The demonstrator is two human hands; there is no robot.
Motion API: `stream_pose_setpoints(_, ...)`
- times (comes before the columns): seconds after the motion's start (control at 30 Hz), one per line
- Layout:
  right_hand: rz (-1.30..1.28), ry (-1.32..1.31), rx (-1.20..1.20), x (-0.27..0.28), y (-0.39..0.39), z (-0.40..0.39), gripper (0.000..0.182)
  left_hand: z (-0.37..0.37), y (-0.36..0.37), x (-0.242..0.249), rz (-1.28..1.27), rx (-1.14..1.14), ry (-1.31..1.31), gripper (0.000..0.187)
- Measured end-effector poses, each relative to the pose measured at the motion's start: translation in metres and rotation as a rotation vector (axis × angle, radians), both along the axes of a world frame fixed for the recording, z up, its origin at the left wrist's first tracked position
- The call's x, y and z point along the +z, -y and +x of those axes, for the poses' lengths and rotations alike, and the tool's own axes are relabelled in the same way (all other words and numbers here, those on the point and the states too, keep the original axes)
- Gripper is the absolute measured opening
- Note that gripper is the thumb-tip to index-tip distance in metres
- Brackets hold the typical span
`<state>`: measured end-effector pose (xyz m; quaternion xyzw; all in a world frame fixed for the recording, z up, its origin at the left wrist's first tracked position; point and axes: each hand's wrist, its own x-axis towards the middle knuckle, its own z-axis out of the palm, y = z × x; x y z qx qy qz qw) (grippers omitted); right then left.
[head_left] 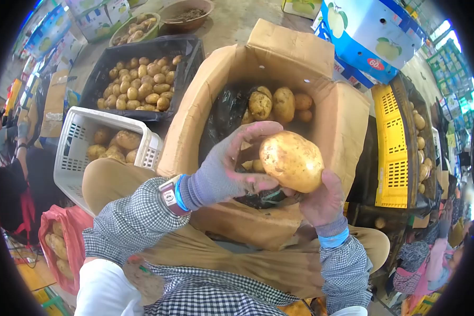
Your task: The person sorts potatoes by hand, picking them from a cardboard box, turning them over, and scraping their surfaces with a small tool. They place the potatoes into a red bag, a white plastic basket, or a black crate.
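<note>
Floor: bare grey concrete [231, 23], dusty, daylit. Stacked blue-and-white printed fruit cartons [371, 37] upper right, similar cartons [97, 16] upper left. Yellow perforated plastic crate [392, 147] on edge at right. Round brown bowl [187, 13] at top, green-rimmed bowl [137, 29] beside it. Bright daylight from right edge. Second person [8, 158] sits at left.

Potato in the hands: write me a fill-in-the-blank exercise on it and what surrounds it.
1. Both hands, left and right, hold one large ____.
2. Beneath it stands an open ____ box with more potatoes.
3. The white basket sits on the person's ____ side.
4. The crate at the right edge is ____.

Missing words: potato; cardboard; left; yellow
</note>
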<state>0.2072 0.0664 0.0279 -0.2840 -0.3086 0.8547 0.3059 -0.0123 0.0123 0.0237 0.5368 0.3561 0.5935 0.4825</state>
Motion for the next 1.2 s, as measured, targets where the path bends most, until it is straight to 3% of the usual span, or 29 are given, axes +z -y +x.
stream_pose_setpoints(0.07,0.015,-0.045,-0.022,0.003,-0.002,-0.002,0.064,-0.003,0.000,0.002,-0.175,-0.027,0.270,0.077)
stream_pose_setpoints(0.1,0.096,-0.029,-0.072,0.007,-0.001,-0.004,0.067,-0.003,0.000,-0.001,-0.169,-0.028,0.272,0.077)
stream_pose_setpoints(0.17,0.180,-0.007,-0.124,0.010,0.000,-0.007,0.070,-0.002,0.000,-0.012,-0.208,-0.043,0.457,0.060)
stream_pose_setpoints(0.37,0.408,0.063,-0.228,0.009,-0.001,-0.005,0.078,0.001,0.001,-0.012,-0.309,-0.043,0.332,0.057)
stream_pose_setpoints(0.53,0.742,0.333,-0.185,0.015,0.001,-0.004,0.070,0.001,-0.001,-0.006,-0.475,-0.132,0.409,0.059)
stream_pose_setpoints(0.67,0.642,0.317,-0.150,0.000,-0.006,0.003,0.072,-0.002,0.000,0.001,-0.622,-0.131,0.444,0.061)
stream_pose_setpoints(0.73,0.221,-0.022,-0.162,0.001,-0.006,0.001,0.068,-0.002,0.000,-0.001,-0.590,-0.098,0.433,0.061)
stream_pose_setpoints(0.83,0.142,0.002,-0.149,-0.002,-0.006,0.000,0.072,-0.002,-0.003,-0.010,-0.472,-0.060,0.378,0.060)
stream_pose_setpoints(0.87,0.143,-0.001,-0.148,-0.006,-0.005,0.000,0.072,-0.003,-0.004,-0.012,-0.392,-0.062,0.332,0.058)
stream_pose_setpoints(0.93,0.404,0.243,-0.008,-0.010,-0.002,0.002,0.080,-0.003,-0.003,-0.011,-0.362,-0.053,0.313,0.057)
stream_pose_setpoints(1.13,0.172,0.141,0.024,-0.008,0.008,-0.001,0.086,-0.005,0.000,-0.009,-0.412,-0.049,0.284,0.056)
stream_pose_setpoints(1.2,0.241,0.145,0.008,-0.009,0.007,-0.002,0.083,-0.001,-0.002,-0.008,-0.413,-0.034,0.216,0.057)
